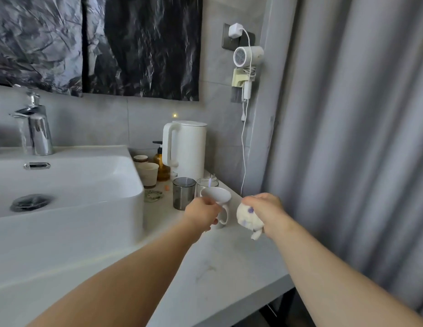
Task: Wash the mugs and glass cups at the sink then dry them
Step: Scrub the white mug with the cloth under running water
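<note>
My left hand (202, 213) grips a white mug (217, 197) by its side, tilted, low over the counter to the right of the sink. My right hand (264, 212) holds a bunched white cloth (249, 220) with purple marks just right of the mug. Behind the mug stand a smoky grey glass cup (183, 193) and a clear glass cup (207, 184). Two beige ceramic cups (147, 173) sit further back beside the basin. Water runs from the chrome tap (36, 128) into the white sink (71, 185).
A white kettle (185, 149) and an amber pump bottle (162, 165) stand at the back of the grey counter (217, 267). A hair dryer (247, 56) hangs on the wall with its cord dangling. A grey curtain (359, 138) closes off the right side.
</note>
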Tool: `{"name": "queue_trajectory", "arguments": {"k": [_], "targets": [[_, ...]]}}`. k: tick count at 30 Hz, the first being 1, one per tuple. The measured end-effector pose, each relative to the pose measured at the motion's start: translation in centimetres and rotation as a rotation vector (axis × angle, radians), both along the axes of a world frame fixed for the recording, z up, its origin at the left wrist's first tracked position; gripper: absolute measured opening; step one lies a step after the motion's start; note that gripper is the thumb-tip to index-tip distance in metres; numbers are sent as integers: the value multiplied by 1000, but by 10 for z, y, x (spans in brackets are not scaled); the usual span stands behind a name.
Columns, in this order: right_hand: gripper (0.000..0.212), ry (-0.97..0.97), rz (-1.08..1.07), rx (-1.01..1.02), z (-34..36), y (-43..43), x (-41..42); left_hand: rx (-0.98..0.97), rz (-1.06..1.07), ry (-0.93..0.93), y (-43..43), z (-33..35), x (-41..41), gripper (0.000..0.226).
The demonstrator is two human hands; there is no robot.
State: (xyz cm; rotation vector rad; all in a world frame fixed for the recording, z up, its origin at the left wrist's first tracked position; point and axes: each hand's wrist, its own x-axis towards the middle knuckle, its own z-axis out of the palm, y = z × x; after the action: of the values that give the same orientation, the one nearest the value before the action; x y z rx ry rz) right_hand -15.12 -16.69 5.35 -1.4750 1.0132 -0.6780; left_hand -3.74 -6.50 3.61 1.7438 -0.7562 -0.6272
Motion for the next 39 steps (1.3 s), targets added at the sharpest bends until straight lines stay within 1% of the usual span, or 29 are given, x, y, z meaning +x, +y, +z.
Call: {"name": "queue_trajectory", "arguments": {"k": [3, 6, 10, 13, 14, 18, 20, 22, 26, 31, 34, 37, 39], "targets": [[12, -21, 4, 46, -17, -10, -4, 31, 28, 67, -15, -12, -6, 15], [10, -36, -6, 84, -30, -19, -5, 43, 60, 155, -29, -21, -9, 12], [11, -35, -17, 99, -40, -31, -1, 11, 45, 226, -44, -27, -12, 23], [12, -24, -23, 105, -44, -39, 2, -30, 25, 323, -51, -31, -13, 14], [12, -22, -23, 109, -44, -40, 3, -38, 23, 335, -52, -32, -13, 15], [12, -13, 0, 124, -44, -43, 7, -46, 77, 234, -53, -36, -8, 32], [9, -3, 17, 110, -43, -41, 10, -43, 131, 178, -50, -37, -4, 34], [6, 4, 30, 88, -43, -37, 13, -43, 165, 150, -44, -39, 2, 32], [10, -2, 67, 61, -36, -27, 20, -98, 212, 220, -29, -37, 13, 22], [8, -20, 103, 31, -15, -7, 31, -155, 204, 291, -9, -22, 23, 27], [9, -38, 111, -5, 2, 5, 39, -221, 187, 306, 3, 0, 27, 22], [10, -71, 99, -58, 24, 19, 50, -270, 161, 294, 14, 30, 37, 31], [12, -98, 109, -71, 41, 30, 58, -294, 144, 275, 22, 50, 47, 24]]}}
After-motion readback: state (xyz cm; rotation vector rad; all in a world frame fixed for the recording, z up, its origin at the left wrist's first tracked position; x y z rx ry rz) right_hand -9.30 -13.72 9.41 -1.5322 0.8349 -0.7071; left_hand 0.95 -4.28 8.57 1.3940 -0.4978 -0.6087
